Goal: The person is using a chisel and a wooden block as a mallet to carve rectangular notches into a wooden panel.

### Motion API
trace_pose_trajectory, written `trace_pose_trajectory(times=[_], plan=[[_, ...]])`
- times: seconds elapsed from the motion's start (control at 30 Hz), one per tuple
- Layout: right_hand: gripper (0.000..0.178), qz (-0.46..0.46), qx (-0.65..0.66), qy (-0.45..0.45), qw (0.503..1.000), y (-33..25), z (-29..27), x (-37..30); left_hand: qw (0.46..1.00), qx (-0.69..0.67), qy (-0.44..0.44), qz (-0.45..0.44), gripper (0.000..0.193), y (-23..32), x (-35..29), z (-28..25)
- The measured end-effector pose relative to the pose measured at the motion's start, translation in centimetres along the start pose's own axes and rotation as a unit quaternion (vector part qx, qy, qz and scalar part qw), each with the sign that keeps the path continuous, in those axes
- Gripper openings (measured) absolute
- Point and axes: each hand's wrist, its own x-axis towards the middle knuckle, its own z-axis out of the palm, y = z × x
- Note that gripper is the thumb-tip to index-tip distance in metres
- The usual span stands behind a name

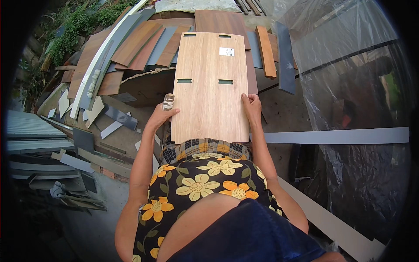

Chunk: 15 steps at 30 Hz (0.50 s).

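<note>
A light wood-grain board (pixel 209 105) with several dark slots and a white label (pixel 226 52) lies lengthwise in front of me, its near end against my lap. My left hand (pixel 161 116) grips its left edge, thumb on top; the other fingers are mostly hidden. Just above that hand stands a small brown-and-white cylinder (pixel 168 102), whose kind I cannot make out; it seems to be in the hand's grasp. My right hand (pixel 252 106) pinches the board's right edge, fingers bent over the rim.
Brown and grey planks (pixel 135 46) lie spread beyond the board. An orange-brown wooden bar (pixel 266 51) and a dark grey strip (pixel 286 58) are at the right. Clear plastic sheeting (pixel 349 87) hangs there, with a long pale strip (pixel 331 136) across it. Offcuts (pixel 121 118) litter the floor at left.
</note>
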Motion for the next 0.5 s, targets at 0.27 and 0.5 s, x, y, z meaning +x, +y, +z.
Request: trace_pose_trajectory(times=[0.27, 0.5], plan=[[0.043, -0.103, -0.03, 0.092, 0.99, -0.7, -3.6, 3.4, 0.984, 0.086, 0.148, 0.051, 0.042, 3.3, -1.9, -1.7], [0.061, -0.164, -0.215, 0.174, 0.947, -4.2, -4.4, 12.2, 0.957, 0.04, 0.239, 0.158, 0.038, 10.0, -4.6, -3.6]])
